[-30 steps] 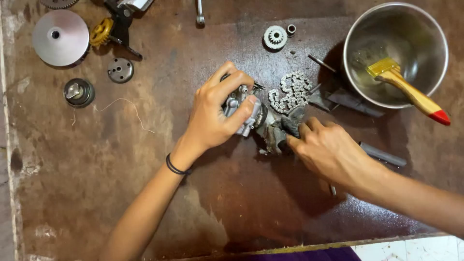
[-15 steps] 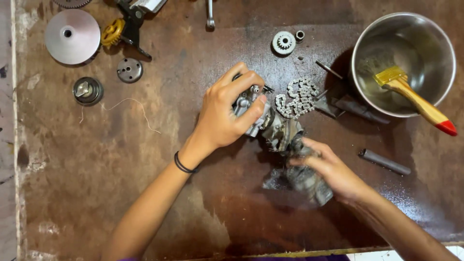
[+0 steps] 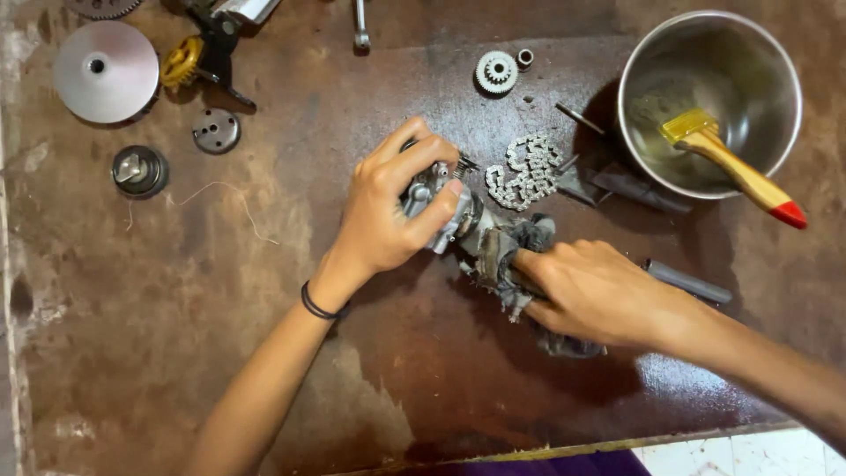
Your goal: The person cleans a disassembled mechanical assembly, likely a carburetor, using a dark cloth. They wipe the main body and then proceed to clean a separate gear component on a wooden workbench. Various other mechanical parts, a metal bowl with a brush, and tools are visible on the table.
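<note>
— Head view, centre of the frame: left hand point(image 3: 388, 211) wrapped around a small grey metal engine part point(image 3: 438, 204), fingers point(image 3: 421, 157) curled over its top, thumb pressed against its side.

— And lower right of centre?

— Right hand point(image 3: 599, 295), fingers bunched tight on a dirty grey rag point(image 3: 515, 256), rag pressed against the lower right end of the same part. Both resting just above the stained brown workbench point(image 3: 264, 353).

— Around them?

— Just up and right of the part, a coiled metal chain point(image 3: 527, 169) flat on the bench. Further right, upper right of the frame, a steel bowl point(image 3: 789, 75) with a yellow-bristled brush point(image 3: 731, 163) leaning over its rim, wooden handle tipped red. Between bowl and chain, dark flat metal pieces point(image 3: 630, 187). To the right of the right hand, a short grey rod point(image 3: 687, 282).

— Top edge?

— Small toothed gear point(image 3: 496, 71) at top centre, tiny ring point(image 3: 525, 58) just beside it. Upper left: large silver disc point(image 3: 104, 70), yellow gear point(image 3: 181, 60) against a dark tool, small round plate with holes point(image 3: 216, 130), and a dark round cap point(image 3: 139, 170) below the disc.

— On the left wrist?

— Thin black band point(image 3: 319, 306).
</note>
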